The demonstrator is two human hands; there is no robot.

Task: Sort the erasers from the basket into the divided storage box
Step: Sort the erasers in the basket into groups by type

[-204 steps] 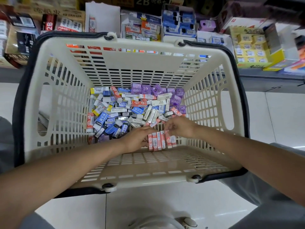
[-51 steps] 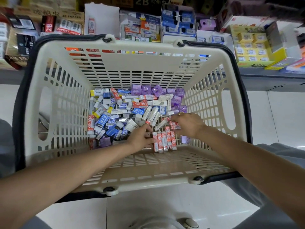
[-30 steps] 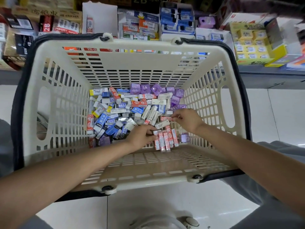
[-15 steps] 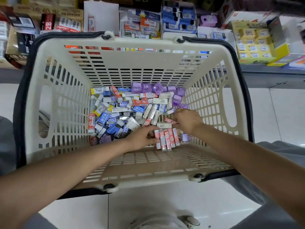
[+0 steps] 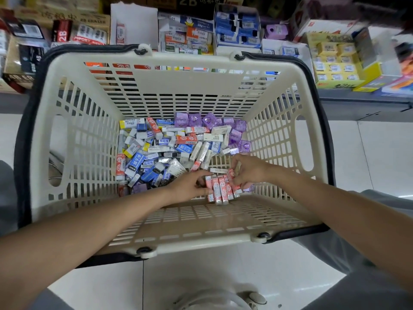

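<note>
I've got my left hand (image 5: pixel 190 186) bracing the row of red erasers (image 5: pixel 220 190) low in the basket (image 5: pixel 156 233) while my right hand (image 5: pixel 248 170) pinches another, and if that brace slackens the row could topple into the loose pile (image 5: pixel 165 153).

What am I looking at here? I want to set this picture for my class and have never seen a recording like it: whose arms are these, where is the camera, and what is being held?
There is no machine: a person wears a camera on the head, looking forward and down, so both bare arms reach in from the bottom of the picture. They work inside a cream plastic basket holding a loose heap of erasers in blue, white, red and purple wrappers. The left hand steadies a row of red erasers gathered at the near side. The right hand pinches one more red eraser at the row's end. Boxes on a shelf stand behind.
</note>
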